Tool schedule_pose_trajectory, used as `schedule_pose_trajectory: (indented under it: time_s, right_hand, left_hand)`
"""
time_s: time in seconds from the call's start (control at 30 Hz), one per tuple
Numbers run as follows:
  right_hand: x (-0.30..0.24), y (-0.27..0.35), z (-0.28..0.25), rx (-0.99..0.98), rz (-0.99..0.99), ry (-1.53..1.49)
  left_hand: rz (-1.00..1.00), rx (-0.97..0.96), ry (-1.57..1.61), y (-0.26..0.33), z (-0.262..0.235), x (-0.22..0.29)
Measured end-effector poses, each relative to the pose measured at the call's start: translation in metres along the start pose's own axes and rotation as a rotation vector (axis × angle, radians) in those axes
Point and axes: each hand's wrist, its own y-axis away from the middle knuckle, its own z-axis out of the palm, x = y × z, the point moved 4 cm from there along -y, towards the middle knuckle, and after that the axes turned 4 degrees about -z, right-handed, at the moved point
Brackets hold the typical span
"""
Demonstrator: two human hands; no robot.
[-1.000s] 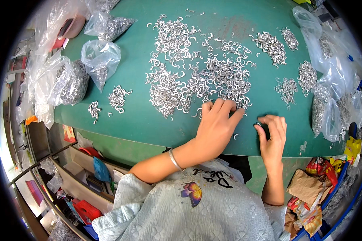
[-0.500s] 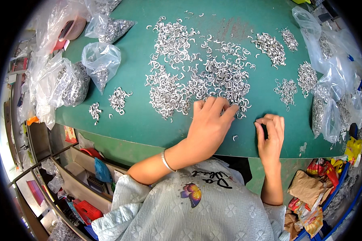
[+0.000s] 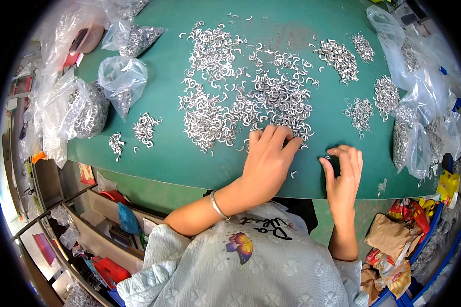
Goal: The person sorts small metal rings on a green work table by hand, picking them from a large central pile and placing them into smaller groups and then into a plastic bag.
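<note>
A wide pile of small silvery curved metal pieces (image 3: 279, 94) lies on the green table (image 3: 184, 171). My left hand (image 3: 269, 161) rests at the pile's near edge, fingers bent down and tips among the pieces; what they pinch is hidden. To its right, my right hand (image 3: 346, 169) is held over bare tabletop with curled fingers. A tiny shiny metal piece (image 3: 327, 157) shows between its thumb and forefinger tips. One loose curved piece (image 3: 294, 174) lies between the two hands.
Smaller heaps sit right (image 3: 338, 60) and left (image 3: 146, 129). Clear plastic bags of metal pieces line the left (image 3: 90, 110) and right (image 3: 403, 140) sides. Below the table are an open drawer (image 3: 105, 225) at left and a brown paper bag (image 3: 389, 233) at right.
My right thumb and forefinger have parted slightly, and a tiny piece now shows between them. My left hand stays at the pile's edge. The whole view has shifted a little.
</note>
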Motion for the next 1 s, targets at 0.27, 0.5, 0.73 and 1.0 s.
schedule_pose_trajectory:
  time_s: [0.27, 0.5, 0.73, 1.0]
  right_hand:
    - [0.01, 0.002, 0.004, 0.065, 0.015, -0.268]
    - [0.004, -0.009, 0.012, -0.019, 0.311, -0.628]
    - [-0.025, -0.028, 0.023, -0.002, -0.032, -0.118]
    - [-0.002, -0.025, 0.022, -0.219, 0.373, -1.053]
  left_hand:
    - [-0.027, -0.009, 0.005, -0.002, -0.002, -0.005]
    - [-0.427, -0.138, 0.687, 0.001, -0.014, -0.02]
    - [-0.735, -0.214, 1.444, 0.003, -0.024, -0.029]
    - [-0.263, -0.202, 0.391, -0.029, -0.05, -0.033]
